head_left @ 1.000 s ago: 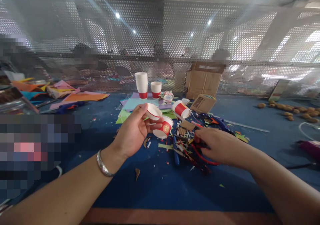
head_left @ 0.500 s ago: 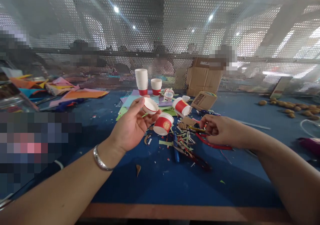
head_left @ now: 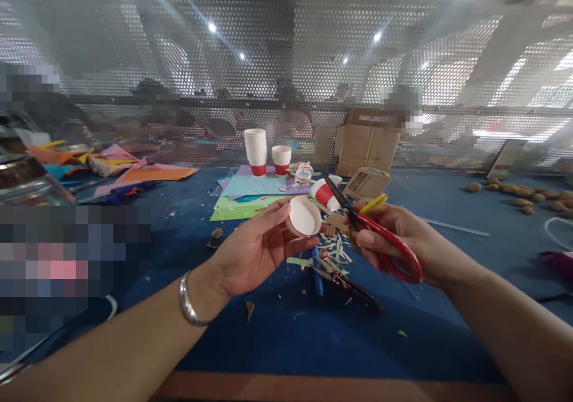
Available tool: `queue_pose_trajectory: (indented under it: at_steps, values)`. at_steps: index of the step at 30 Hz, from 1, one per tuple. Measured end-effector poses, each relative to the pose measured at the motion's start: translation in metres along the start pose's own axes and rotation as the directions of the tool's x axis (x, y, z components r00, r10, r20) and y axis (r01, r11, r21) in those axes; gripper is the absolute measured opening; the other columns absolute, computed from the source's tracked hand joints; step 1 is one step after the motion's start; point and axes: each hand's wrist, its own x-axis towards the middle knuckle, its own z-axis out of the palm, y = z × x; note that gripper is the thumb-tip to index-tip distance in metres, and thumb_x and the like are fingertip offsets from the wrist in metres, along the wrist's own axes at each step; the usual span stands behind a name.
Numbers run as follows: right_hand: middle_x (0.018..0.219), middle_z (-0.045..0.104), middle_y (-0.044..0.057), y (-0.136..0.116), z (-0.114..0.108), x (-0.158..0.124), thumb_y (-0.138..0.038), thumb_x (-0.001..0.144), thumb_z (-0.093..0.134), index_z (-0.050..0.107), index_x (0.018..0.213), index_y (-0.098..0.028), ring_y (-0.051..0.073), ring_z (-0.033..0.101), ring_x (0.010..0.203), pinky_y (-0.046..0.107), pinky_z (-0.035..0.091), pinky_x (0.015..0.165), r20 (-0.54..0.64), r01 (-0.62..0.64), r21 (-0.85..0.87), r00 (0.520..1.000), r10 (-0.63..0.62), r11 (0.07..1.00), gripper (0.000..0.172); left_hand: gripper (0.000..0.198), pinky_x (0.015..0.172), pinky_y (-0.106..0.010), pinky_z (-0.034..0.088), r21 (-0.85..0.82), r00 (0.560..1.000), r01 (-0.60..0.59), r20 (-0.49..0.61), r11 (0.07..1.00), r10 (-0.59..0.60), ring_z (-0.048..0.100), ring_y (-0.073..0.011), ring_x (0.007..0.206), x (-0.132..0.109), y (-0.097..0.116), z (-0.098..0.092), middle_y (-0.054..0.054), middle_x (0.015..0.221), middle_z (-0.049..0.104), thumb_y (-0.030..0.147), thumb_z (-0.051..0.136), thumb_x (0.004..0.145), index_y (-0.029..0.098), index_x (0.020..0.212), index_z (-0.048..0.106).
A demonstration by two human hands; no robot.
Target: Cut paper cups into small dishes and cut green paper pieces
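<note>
My left hand [head_left: 264, 238] is closed on a short cut-down paper cup [head_left: 305, 216], its pale inside turned up toward me. In my right hand [head_left: 389, 235] is a pair of scissors [head_left: 385, 241] with a red handle, the dark blades pointing up and left toward the cup. A yellow part shows beside the red handle among my fingers. Blades and cup are apart. Just behind, a red and white paper cup [head_left: 324, 194] lies tilted on the table. Paper scraps [head_left: 335, 248] and a blue pen-like stick [head_left: 318, 277] lie below my hands.
Stacked paper cups [head_left: 255, 151] and a shorter cup stack [head_left: 282, 160] stand at the back near coloured sheets [head_left: 255, 184]. A cardboard box [head_left: 367, 148] leans against the perforated screen. Brown nut-like pieces [head_left: 519, 192] lie right; more coloured paper [head_left: 156, 170] lies left.
My right hand has lifted the scissors off the table and turned the blades up. My left hand has brought the cut-down cup rightward and a little nearer, hiding where another cup lay.
</note>
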Motion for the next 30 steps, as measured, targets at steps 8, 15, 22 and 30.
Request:
queue_pose_trajectory:
  at_steps: [8,15,22,30]
  values:
    - [0.068,0.053,-0.002,0.006,0.002,0.0,-0.067,0.08,0.069,0.055,0.096,-0.018,0.01,0.046,0.053,0.024,0.036,0.047,0.094,0.074,0.024,0.993,-0.076,0.997,0.053,0.03,0.084,-0.032,0.063,-0.059,0.999,0.037,-0.002,0.998,-0.038,0.072,-0.027,0.103,-0.003,0.0,0.003,-0.017,0.121,0.072,0.023,0.051,0.099,0.008,0.118,0.068]
    - [0.08,0.049,0.0,0.007,0.007,0.003,-0.065,0.078,0.072,0.055,0.09,-0.019,0.011,0.044,0.062,0.025,0.037,0.053,0.095,0.155,-0.018,0.984,-0.152,0.988,0.05,0.035,0.079,-0.03,0.064,-0.105,0.997,0.069,0.03,0.992,-0.066,0.075,-0.0283,0.096,-0.004,0.001,0.005,-0.018,0.109,0.076,0.026,0.044,0.102,0.006,0.114,0.07]
    - [0.089,0.059,-0.001,0.01,0.011,0.003,-0.036,0.072,0.087,0.052,0.111,-0.023,0.017,0.055,0.079,0.027,0.045,0.069,-0.005,0.103,-0.271,0.994,-0.109,0.957,0.054,0.038,0.08,-0.029,0.064,-0.126,0.995,0.028,0.097,0.992,-0.016,0.075,-0.0278,0.097,-0.003,0.002,0.004,-0.019,0.11,0.075,0.026,0.041,0.103,0.003,0.114,0.069]
    - [0.092,0.07,0.003,0.008,0.013,0.003,-0.041,0.079,0.078,0.063,0.109,-0.021,0.022,0.065,0.086,0.03,0.051,0.075,-0.04,0.198,-0.528,0.966,-0.257,0.826,0.038,0.031,0.078,-0.029,0.063,-0.042,0.987,0.082,0.142,0.996,-0.075,0.074,-0.0241,0.093,-0.004,-0.006,0.004,-0.015,0.105,0.075,0.023,0.047,0.101,0.006,0.111,0.07]
